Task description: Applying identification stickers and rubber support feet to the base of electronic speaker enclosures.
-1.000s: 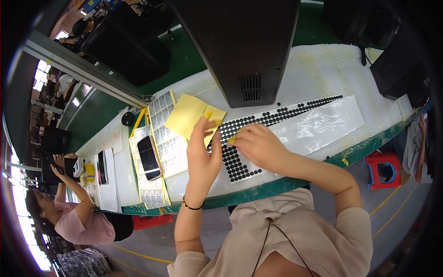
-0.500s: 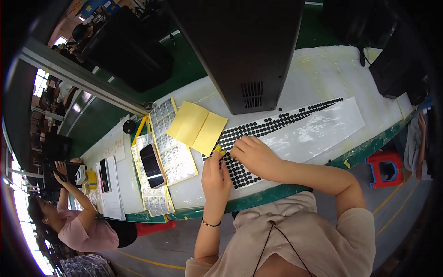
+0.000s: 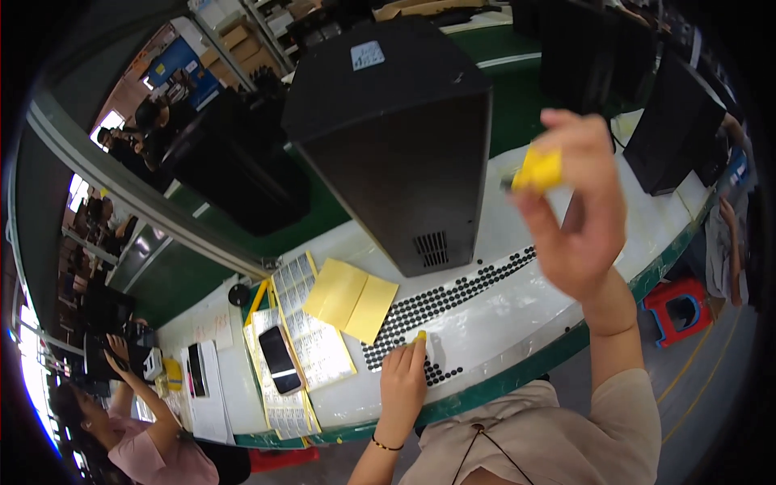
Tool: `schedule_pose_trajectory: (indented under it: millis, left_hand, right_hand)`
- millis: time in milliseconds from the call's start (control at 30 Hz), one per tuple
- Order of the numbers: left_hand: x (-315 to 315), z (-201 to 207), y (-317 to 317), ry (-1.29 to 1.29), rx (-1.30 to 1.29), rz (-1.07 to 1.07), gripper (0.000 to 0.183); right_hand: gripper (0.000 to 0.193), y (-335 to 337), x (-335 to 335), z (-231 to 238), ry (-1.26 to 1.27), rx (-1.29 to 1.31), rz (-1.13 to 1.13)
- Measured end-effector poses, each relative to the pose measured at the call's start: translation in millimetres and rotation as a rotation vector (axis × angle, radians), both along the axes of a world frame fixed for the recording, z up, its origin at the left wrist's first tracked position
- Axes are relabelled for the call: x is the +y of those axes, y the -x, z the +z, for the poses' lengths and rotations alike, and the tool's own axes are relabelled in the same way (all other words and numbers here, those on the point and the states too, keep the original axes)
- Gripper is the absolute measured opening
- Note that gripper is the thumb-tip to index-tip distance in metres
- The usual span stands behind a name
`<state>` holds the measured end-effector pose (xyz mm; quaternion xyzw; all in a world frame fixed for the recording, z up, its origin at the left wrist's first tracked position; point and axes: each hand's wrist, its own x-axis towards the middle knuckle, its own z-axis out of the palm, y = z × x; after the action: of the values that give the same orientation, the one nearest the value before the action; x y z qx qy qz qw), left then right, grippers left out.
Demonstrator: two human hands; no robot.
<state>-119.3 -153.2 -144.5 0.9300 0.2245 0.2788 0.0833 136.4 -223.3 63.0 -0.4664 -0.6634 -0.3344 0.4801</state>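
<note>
My right hand (image 3: 578,206) is raised in front of the black cabinet-like box (image 3: 396,170), blurred by motion. Yellow covering (image 3: 540,168) shows at its fingers, and thumb and finger pinch a small black piece (image 3: 508,183), too smeared to be sure of its kind. Below, a white sheet (image 3: 493,323) bearing rows of black round dots (image 3: 432,307) lies on the table. My left hand (image 3: 404,376) rests on its near left part, fingers bent and close together, with a yellow fingertip (image 3: 421,335). Whatever lies under those fingers is hidden.
Folded yellow paper (image 3: 352,299), label sheets (image 3: 311,323) and a phone (image 3: 280,360) lie left of the dot sheet. A co-worker (image 3: 149,428) sits at far left. Another black box (image 3: 671,121) stands at right, with a red stool (image 3: 677,311) below the table edge.
My right hand has lifted from the dot sheet, up and to the right. My left hand has stayed on the sheet. The view has tilted up, showing the black box's top.
</note>
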Motion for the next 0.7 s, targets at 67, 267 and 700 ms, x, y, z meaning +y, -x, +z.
schedule_pose_trajectory:
  millis: [67,267,700]
  left_hand:
    - [3,-2,-3,-0.003,0.024,-0.011,0.037]
    - [18,3,-12,0.201,0.087,-0.068,0.044]
    - [30,36,-23,0.342,-0.201,-0.175,0.034]
  right_hand:
    - [0.02,-15,17,20,-0.063,0.094,-0.04]
    - [0.013,-45,50,45,0.178,0.303,0.137]
    - [0.015,-45,57,51,0.183,0.095,0.062]
